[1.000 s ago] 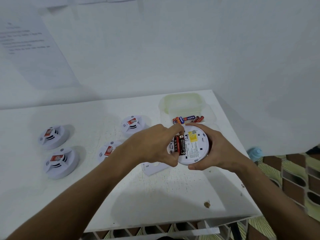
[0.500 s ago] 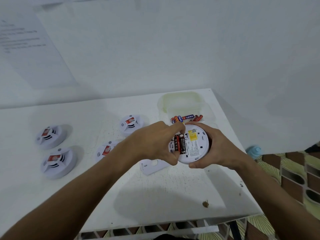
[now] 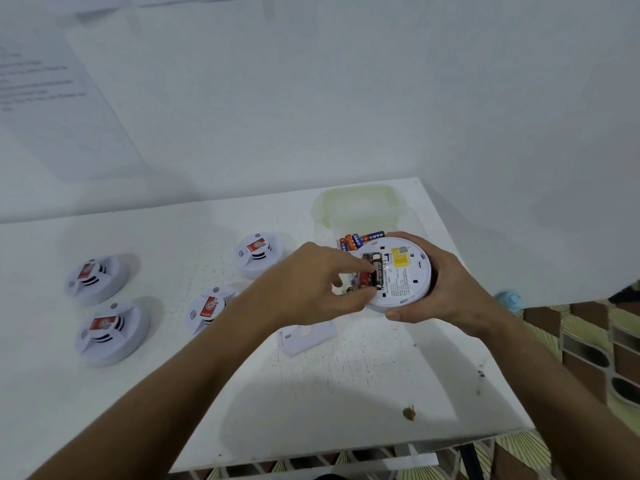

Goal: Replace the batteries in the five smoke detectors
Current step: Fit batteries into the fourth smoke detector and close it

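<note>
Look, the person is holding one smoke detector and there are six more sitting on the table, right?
Not six. The head view shows four smoke detectors sitting on the table. The right hand does hold one smoke detector.

This looks like a plain indoor room set up for a bench task rather than a lived-in kitchen or a shop. A white table (image 3: 173, 393) with a scuffed, flaking top stands pushed into the corner of bare white walls (image 3: 346, 98). A printed sheet of paper (image 3: 52, 109) is fixed to the wall at the left (its text is too blurred to read). Past the table's right edge the floor (image 3: 588, 341) shows a brown, green and cream patterned covering, which suggests a domestic or simple rented room more than a lab.
</note>
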The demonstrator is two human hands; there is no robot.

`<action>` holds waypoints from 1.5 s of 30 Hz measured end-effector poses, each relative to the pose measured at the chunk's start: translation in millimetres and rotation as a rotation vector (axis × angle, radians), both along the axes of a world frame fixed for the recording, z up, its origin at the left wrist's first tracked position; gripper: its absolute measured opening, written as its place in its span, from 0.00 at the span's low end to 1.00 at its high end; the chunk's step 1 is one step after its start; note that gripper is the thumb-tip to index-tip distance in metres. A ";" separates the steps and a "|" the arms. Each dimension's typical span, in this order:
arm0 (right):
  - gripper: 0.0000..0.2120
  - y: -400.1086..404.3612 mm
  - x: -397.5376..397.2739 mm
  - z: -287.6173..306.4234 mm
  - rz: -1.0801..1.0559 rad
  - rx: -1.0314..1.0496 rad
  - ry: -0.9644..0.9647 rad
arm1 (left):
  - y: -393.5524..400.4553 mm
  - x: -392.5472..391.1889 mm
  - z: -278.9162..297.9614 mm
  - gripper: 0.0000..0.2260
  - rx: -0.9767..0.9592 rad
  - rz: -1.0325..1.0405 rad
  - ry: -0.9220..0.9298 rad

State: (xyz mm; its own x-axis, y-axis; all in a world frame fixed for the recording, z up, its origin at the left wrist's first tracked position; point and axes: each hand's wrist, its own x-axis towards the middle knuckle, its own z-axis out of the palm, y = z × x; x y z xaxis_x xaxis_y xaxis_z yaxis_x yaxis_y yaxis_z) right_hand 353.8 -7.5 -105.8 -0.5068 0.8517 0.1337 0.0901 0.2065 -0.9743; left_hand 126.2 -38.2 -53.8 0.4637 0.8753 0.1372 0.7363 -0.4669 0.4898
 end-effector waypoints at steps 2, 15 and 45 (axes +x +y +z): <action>0.42 2.6 5.9 1.5 -0.020 -0.001 -0.001 | 8.3 3.4 4.7 0.19 -0.126 0.083 -0.049; 0.44 28.2 57.1 -4.7 -0.230 0.023 -0.017 | 110.8 17.8 5.9 0.11 -0.193 0.336 0.064; 0.45 33.1 47.0 -6.2 -0.149 0.040 0.057 | 68.8 60.8 25.8 0.12 -0.219 0.072 -0.074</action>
